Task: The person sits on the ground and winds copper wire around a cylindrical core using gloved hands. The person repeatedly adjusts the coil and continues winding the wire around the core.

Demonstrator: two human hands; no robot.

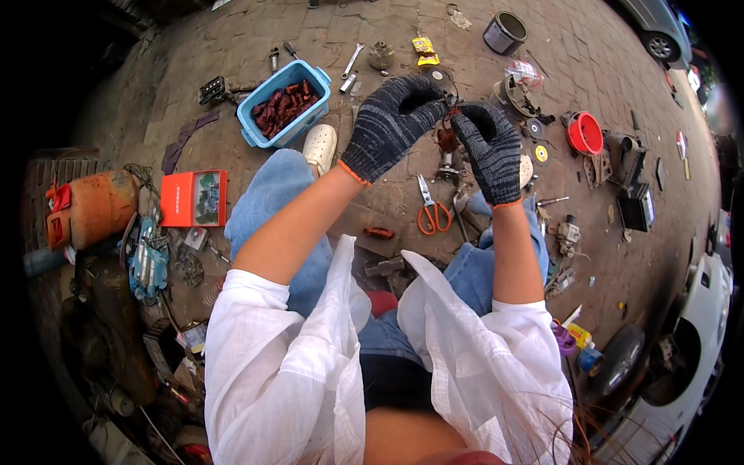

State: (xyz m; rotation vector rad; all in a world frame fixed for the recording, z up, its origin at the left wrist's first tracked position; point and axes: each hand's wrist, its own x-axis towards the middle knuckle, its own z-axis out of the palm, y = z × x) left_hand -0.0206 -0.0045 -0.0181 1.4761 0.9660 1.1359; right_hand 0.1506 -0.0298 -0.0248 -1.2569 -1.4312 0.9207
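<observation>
Both hands wear dark grey knit gloves with orange cuffs and meet in front of me, above the ground. My left hand (397,116) is closed, its fingertips pinching a reddish-brown bundle of thin wire (447,139). From the other side my right hand (493,147) pinches the same bundle, its thumb and fingers close to the left's. A dark red clump of the bundle hangs below the fingertips. Just beyond my left shoe, a light blue plastic basin (267,142) holds several dark red-brown bundles (285,110). Orange-handled scissors (432,209) lie on the paving between my legs.
A hammer (385,267) and a red-brown piece (380,232) lie nearer me. At left are an orange gas cylinder (97,211) and a red box (179,199). Beyond are a wrench (353,61) and a dark can (504,34); a red bowl (584,134) and metal parts lie right.
</observation>
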